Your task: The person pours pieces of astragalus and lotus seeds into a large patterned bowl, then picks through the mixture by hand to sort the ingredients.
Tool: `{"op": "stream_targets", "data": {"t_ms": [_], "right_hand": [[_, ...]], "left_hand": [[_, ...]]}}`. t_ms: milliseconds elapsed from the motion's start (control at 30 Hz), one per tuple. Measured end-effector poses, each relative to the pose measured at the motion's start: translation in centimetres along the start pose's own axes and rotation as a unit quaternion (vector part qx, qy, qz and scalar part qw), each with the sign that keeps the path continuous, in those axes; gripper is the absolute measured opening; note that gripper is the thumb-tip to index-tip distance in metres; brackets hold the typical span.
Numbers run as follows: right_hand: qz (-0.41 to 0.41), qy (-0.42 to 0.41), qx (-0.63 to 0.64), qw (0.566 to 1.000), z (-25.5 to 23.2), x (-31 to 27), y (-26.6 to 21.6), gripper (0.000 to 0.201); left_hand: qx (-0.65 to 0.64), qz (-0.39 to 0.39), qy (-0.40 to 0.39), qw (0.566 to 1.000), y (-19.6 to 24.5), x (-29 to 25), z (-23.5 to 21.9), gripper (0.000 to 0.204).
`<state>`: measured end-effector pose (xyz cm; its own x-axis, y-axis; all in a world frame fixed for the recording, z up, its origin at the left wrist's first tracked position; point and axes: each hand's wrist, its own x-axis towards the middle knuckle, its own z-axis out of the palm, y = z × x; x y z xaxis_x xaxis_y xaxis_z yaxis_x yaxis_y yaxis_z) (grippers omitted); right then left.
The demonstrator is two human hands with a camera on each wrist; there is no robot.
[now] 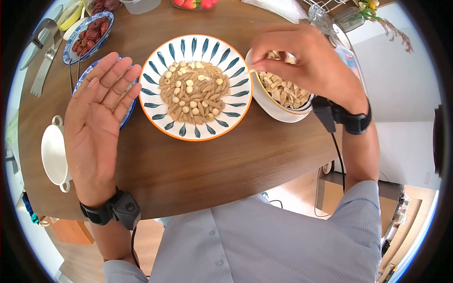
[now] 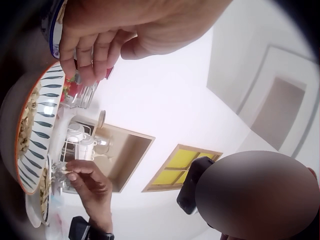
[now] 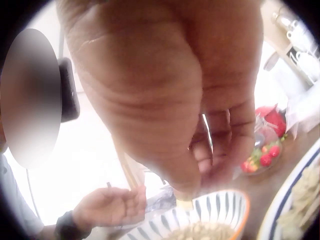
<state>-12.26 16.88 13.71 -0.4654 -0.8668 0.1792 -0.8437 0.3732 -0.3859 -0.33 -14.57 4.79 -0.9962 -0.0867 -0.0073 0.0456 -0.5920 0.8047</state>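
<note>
A large white dish point(image 1: 196, 133) with an orange rim and dark leaf marks holds tan elongated pieces point(image 1: 177, 111) and pale round seeds point(image 1: 189, 89) that look like lotus seeds. Just right of it, a yellow-rimmed bowl point(image 1: 289, 112) contains pale dried slices point(image 1: 283, 89). Above that bowl's left side, my right hand point(image 1: 309, 54) pinches a small pale slice point(image 3: 184, 204) between thumb and fingertips, near the dish's right rim. My left hand point(image 1: 96, 127) is raised at the dish's left, palm showing and fingers extended, holding nothing. It partly covers a blue-and-white dish point(image 1: 128, 112).
A blue-patterned bowl point(image 1: 109, 24) of dried red dates stands at back left, near a metal utensil point(image 1: 45, 70). A white two-handled cup point(image 1: 54, 151) sits at the left, beside my left hand. Strawberries point(image 1: 191, 4) are at the far edge, flowers point(image 1: 370, 5) at far right.
</note>
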Motion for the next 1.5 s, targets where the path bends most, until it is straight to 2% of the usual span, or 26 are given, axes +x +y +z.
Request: {"op": "stream_targets", "data": {"t_ms": [33,67,133,200,267,300,333,367,400,467,500,567,600,633,667,733,800,1033,1100,1233,1300,1400,1500], "right_hand": [[0.063,-0.017,-0.029,0.997,-1.4,-0.8,-0.5,0.009],[0.123,-0.034,-0.058,0.990,-2.5,-1.3,-0.5,0.009],[0.136,-0.046,-0.071,0.987,-3.9,-2.9,0.7,0.009],[0.160,-0.060,-0.083,0.982,-4.0,-3.9,1.5,0.009],[0.090,-0.050,-0.171,0.980,-3.7,-4.3,2.4,0.008],[0.089,-0.048,-0.173,0.980,-3.1,-3.9,2.3,0.008],[0.064,-0.008,-0.143,0.988,-2.0,-2.8,1.7,0.009],[0.038,0.032,-0.112,0.992,-0.7,-1.7,1.1,0.010],[0.039,0.034,-0.112,0.992,0.6,-0.7,0.8,0.010],[-0.067,0.005,-0.088,0.994,3.1,1.1,0.2,0.014],[-0.066,0.006,-0.089,0.994,3.9,1.9,-0.1,0.014],[-0.090,-0.056,-0.115,0.988,4.9,3.1,-0.7,0.023],[-0.092,-0.061,-0.116,0.987,4.8,3.4,-1.0,0.023],[-0.046,-0.127,-0.119,0.984,4.7,3.9,-1.6,0.024],[0.000,-0.194,-0.122,0.973,4.8,4.3,-2.0,0.026],[-0.026,-0.192,-0.103,0.976,5.5,3.9,-1.5,0.033],[-0.061,-0.151,-0.127,0.978,6.1,3.5,-1.2,0.037],[-0.027,-0.130,-0.132,0.982,7.1,3.6,-1.4,0.045],[-0.072,-0.091,-0.136,0.984,7.2,3.5,-1.2,0.044],[-0.081,-0.111,-0.140,0.981,7.4,3.5,-1.6,0.042],[-0.119,-0.080,-0.155,0.977,7.6,3.7,-1.2,0.022],[-0.086,-0.108,-0.126,0.982,7.7,3.7,-1.0,0.020],[-0.095,-0.122,-0.139,0.978,7.3,4.1,-1.1,0.018]], "left_hand": [[-0.009,-0.006,-0.034,0.999,0.1,0.1,-0.3,0.050],[-0.008,0.000,-0.031,0.999,0.2,0.1,-0.1,0.050],[0.037,-0.012,-0.023,0.999,0.2,0.1,0.8,0.049],[0.029,-0.006,-0.020,0.999,0.2,-0.1,0.8,0.049],[0.022,0.004,-0.019,1.000,0.1,0.1,1.1,0.050],[0.023,0.007,0.010,1.000,0.0,0.1,1.5,0.049],[0.025,0.010,0.039,0.999,-0.1,0.2,1.8,0.048],[0.027,0.011,0.037,0.999,-0.2,0.3,1.8,0.048],[0.033,0.013,0.024,0.999,-0.3,0.5,1.8,0.048],[0.041,0.015,0.009,0.999,-0.4,0.6,1.6,0.048],[0.026,0.018,-0.021,0.999,-0.4,0.6,1.3,0.048],[0.008,0.021,-0.050,0.999,-0.4,0.6,0.6,0.048],[-0.009,0.026,-0.078,0.997,-0.4,0.5,0.2,0.048],[-0.025,0.031,-0.104,0.994,-0.4,0.3,-0.2,0.049],[-0.029,0.033,-0.096,0.994,-0.6,0.1,-0.6,0.049],[-0.057,0.035,-0.067,0.996,-1.0,0.0,-1.0,0.051],[-0.077,0.031,-0.071,0.994,-1.2,0.1,-1.4,0.051],[-0.083,0.038,-0.113,0.989,-1.3,-0.1,-1.4,0.050],[-0.077,0.043,-0.112,0.990,-1.3,-0.1,-1.5,0.050],[-0.083,0.044,-0.119,0.988,-1.2,0.0,-1.7,0.051],[-0.083,0.043,-0.125,0.988,-1.2,0.0,-1.7,0.051],[-0.084,0.040,-0.129,0.987,-1.3,0.0,-1.7,0.052],[-0.085,0.038,-0.132,0.987,-1.3,0.0,-1.7,0.052]]}}
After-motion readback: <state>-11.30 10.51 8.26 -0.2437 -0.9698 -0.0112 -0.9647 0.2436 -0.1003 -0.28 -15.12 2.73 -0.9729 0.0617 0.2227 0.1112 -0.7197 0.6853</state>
